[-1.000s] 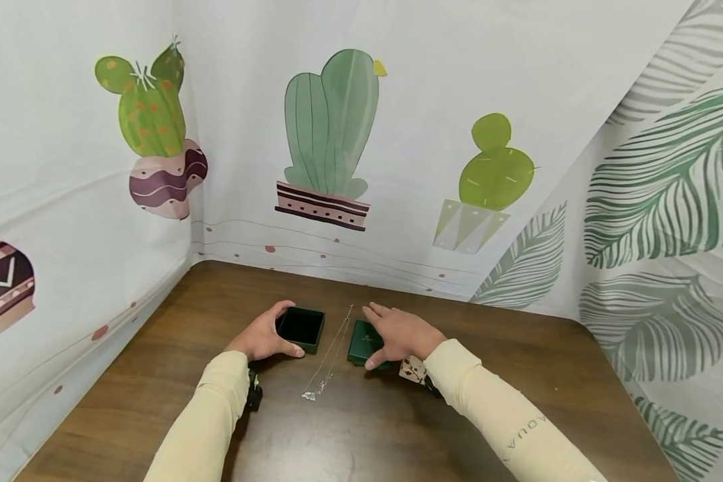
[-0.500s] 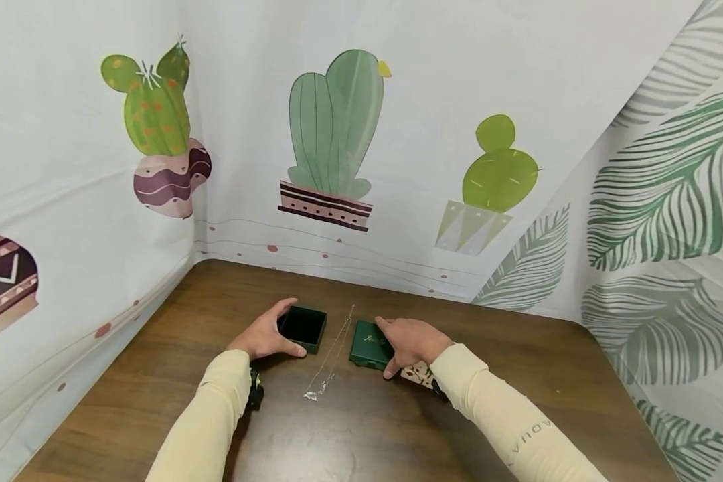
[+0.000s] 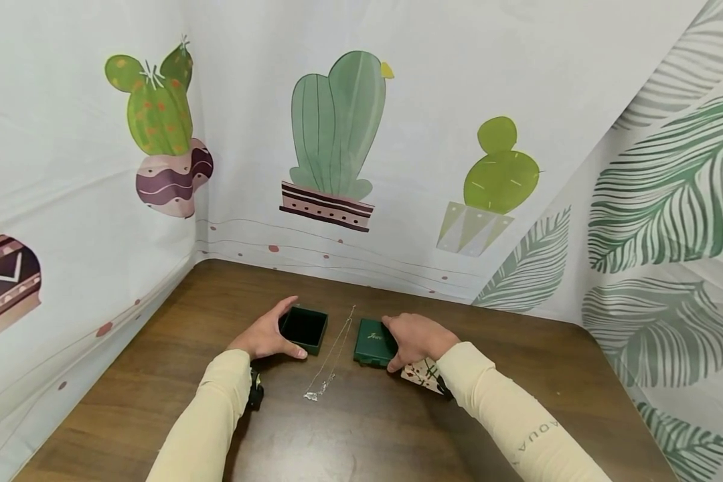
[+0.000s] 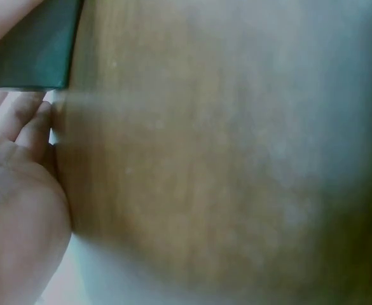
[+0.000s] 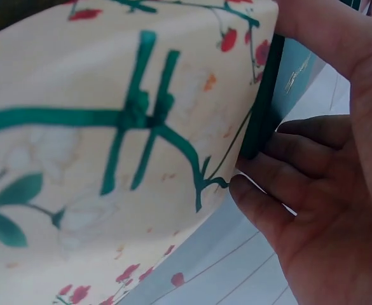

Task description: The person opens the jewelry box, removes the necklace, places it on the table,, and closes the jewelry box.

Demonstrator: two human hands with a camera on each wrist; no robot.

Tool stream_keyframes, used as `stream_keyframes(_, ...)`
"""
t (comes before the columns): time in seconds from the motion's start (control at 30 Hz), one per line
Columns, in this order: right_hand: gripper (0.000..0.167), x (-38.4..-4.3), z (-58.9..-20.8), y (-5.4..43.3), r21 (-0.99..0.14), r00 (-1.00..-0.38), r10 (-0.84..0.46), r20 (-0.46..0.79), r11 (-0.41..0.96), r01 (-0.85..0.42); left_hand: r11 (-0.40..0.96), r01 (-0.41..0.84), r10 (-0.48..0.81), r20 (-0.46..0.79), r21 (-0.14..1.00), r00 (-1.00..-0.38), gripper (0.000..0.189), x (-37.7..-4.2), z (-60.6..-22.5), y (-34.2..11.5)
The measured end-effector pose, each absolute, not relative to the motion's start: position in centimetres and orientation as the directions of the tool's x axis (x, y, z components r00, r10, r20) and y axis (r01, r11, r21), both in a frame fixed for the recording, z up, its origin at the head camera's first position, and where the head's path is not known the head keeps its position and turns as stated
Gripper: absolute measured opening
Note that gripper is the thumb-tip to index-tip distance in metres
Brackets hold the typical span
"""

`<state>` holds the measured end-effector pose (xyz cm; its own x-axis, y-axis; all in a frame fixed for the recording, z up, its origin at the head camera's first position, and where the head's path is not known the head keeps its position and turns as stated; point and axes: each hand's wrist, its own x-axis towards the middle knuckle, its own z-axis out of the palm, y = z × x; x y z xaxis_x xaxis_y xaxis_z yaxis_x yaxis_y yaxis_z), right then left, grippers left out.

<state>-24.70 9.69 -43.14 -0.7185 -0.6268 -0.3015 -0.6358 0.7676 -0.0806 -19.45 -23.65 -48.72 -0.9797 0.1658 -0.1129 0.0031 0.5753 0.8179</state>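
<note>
My left hand [image 3: 269,335] holds an open dark green jewelry box [image 3: 314,349], thumb on its near side and fingers at the far side. The dark inside of the box faces up. To the right lies a green box lid [image 3: 373,341] with gold lettering, partly covered by my right hand [image 3: 418,340], whose thumb and fingers grip its right part. Between the two lies a thin necklace [image 3: 312,396], its chain stretched away and its silvery end nearest me. The left wrist view has the box's outer wall [image 4: 36,54] between thumb and fingers.
Under my right wrist is a cream, floral-patterned piece [image 3: 420,375]; its dark green cord [image 5: 52,118] shows large in the right wrist view. All of this rests on a brown wooden table [image 3: 361,435]. A cactus-printed cloth [image 3: 416,154] hangs behind the table.
My right hand has shifted right, uncovering more of the lid's lettering and of the floral piece; the lid appears slightly further right. The left hand keeps its hold on the box.
</note>
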Motion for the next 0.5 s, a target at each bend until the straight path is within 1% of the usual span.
stream_keyframes(0.27, 0.084, -24.71, -42.66, 9.48, -0.082, -0.705, -0.656, -0.269, 0.745, -0.662, 0.576, 0.005, 0.172, -0.116, 0.817, -0.978, 0.13, -19.33, -48.62, -23.77)
stream_keyframes(0.5, 0.079, -24.76, -42.24, 9.0, -0.095, -0.691, -0.681, -0.242, 0.726, -0.681, 0.576, 0.007, 0.177, -0.116, 0.818, -0.977, 0.131, -19.45, -48.81, -23.87)
